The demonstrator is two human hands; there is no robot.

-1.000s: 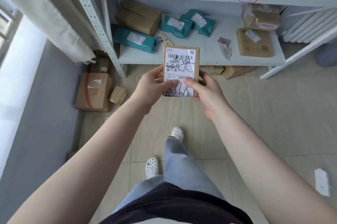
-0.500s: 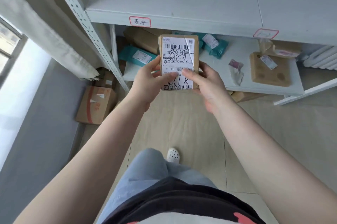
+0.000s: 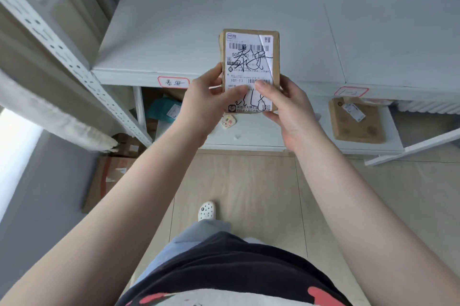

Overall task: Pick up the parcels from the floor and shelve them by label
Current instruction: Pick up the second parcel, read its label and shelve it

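Box held up by both hands: left hand, right hand, over bare top shelf. Not put down yet. Some parcels sit on low shelf; big carton waits on floor.
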